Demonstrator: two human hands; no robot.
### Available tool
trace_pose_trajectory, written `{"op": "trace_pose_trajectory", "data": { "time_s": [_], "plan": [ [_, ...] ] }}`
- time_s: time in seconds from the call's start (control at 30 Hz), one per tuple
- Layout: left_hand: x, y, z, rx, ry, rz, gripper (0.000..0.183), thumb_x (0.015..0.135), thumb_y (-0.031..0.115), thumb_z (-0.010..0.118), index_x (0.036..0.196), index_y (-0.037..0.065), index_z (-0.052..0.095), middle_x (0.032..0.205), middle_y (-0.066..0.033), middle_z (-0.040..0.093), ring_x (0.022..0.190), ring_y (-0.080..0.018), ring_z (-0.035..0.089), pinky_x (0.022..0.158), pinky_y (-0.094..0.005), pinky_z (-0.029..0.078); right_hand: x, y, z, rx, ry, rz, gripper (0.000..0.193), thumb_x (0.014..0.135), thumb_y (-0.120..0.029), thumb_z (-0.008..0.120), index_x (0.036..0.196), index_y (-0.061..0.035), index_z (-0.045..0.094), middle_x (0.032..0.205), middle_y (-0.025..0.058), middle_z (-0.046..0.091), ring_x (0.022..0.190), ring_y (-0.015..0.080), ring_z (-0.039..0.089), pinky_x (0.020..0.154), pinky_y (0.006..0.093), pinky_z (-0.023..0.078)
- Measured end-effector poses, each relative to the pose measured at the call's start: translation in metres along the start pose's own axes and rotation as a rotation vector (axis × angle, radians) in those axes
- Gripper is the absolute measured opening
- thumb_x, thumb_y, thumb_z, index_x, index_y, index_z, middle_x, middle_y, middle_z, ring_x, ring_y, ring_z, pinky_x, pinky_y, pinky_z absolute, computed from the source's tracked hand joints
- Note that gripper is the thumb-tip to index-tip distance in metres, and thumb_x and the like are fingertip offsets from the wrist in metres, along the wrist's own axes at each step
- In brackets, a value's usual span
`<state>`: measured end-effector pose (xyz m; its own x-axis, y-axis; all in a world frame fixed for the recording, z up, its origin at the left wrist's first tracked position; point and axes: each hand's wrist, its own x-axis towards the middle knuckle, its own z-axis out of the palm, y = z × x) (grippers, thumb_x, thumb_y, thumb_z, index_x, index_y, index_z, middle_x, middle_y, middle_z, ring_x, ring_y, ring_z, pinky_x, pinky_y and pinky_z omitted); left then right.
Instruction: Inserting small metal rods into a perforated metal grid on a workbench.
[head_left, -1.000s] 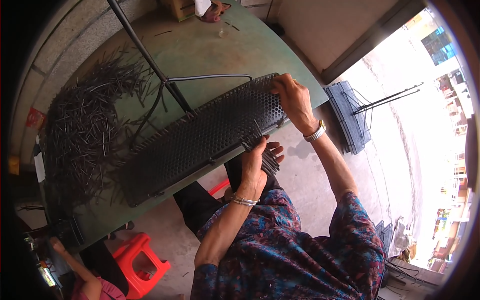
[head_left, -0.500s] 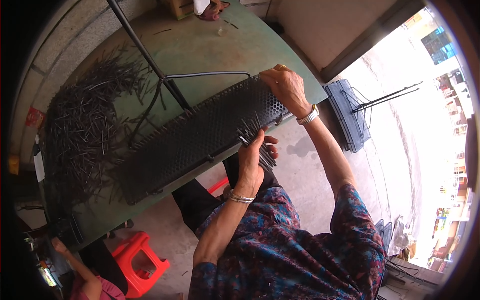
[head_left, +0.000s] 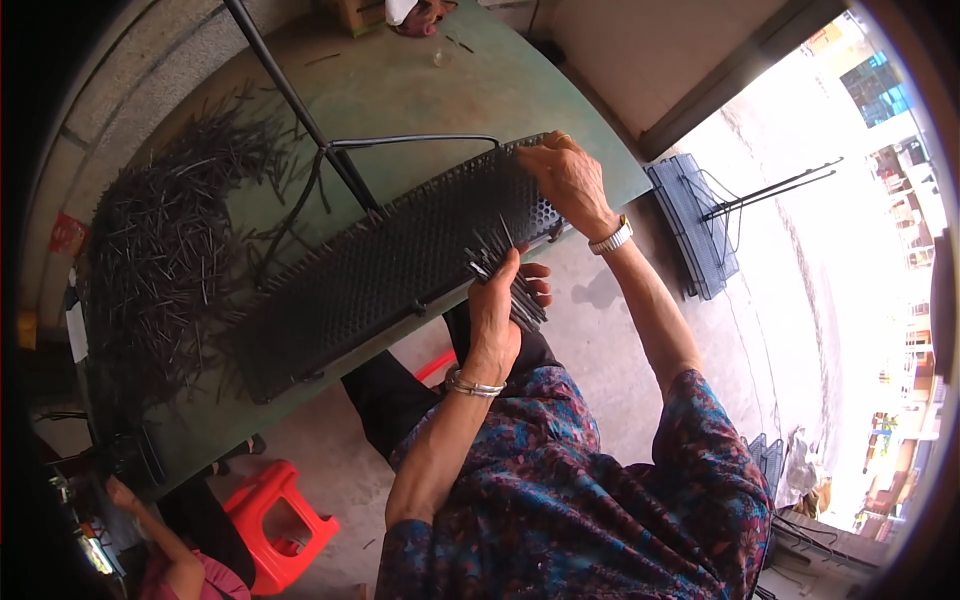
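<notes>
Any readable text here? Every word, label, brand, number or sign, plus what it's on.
No readable text anywhere in view.
Small red item at left: any print too small and blurred to read.
Coloured shapes outside: blurred and overexposed, unreadable.
Black perforated panel: no lettering visible.
Pile of black sticks: no lettering visible.

perforated panel (head_left: pixel 350 290): black, regular pattern of holes. strip bundle (head_left: pixel 488 252): black to dark grey. strip pile (head_left: pixel 165 250): black. desk (head_left: pixel 405 98): dull green, brownish patches. shirt (head_left: pixel 580 490): dark ground, mottled blue and red print. watch band (head_left: pixel 611 237): silver. bangles (head_left: pixel 474 386): silver. stool (head_left: pixel 257 492): bright red. floor (head_left: pixel 345 485): pale grey. co-worker's top (head_left: pixel 223 578): magenta.
</notes>
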<state>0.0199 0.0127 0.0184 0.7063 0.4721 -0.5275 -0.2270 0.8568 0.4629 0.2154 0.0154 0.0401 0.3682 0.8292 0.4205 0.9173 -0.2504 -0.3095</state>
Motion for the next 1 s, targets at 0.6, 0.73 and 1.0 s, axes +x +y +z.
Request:
{"op": "trace_pose_trajectory", "data": {
  "time_s": [0.6,0.73,1.0],
  "plan": [
    [-0.004,0.003,0.008,0.196,-0.100,0.057,0.027,0.097,0.027,0.057,0.115,0.008,0.062,0.099,-0.0100,0.072,0.068,-0.0145,0.065,0.055,-0.0263,0.050,-0.021,-0.020,-0.040,0.739,-0.721,0.183,0.019,0.093,-0.018,0.062,0.100,-0.0005,0.065,0.079,0.0049,0.067,0.072,0.0103,0.064,0.065,0.0257,0.053],
    [0.003,-0.003,0.003,0.165,-0.091,0.001,0.028,0.098,0.030,0.056,0.117,0.010,0.061,0.102,-0.0075,0.071,0.072,-0.0176,0.066,0.058,-0.0297,0.052,-0.019,-0.019,-0.054,0.745,-0.776,0.211,0.017,0.094,-0.015,0.060,0.097,0.0016,0.064,0.078,0.0054,0.067,0.072,0.0114,0.066,0.065,0.0259,0.054],
    [0.013,-0.012,-0.002,-0.053,-0.098,-0.171,0.030,0.099,0.036,0.053,0.118,0.013,0.054,0.106,-0.0179,0.067,0.092,-0.0278,0.066,0.076,-0.0483,0.056,-0.010,-0.012,-0.059,0.451,0.095,0.291,0.013,0.095,-0.009,0.057,0.098,0.0021,0.061,0.077,0.0094,0.070,0.073,0.0165,0.072,0.066,0.0265,0.054]
  ]
}}
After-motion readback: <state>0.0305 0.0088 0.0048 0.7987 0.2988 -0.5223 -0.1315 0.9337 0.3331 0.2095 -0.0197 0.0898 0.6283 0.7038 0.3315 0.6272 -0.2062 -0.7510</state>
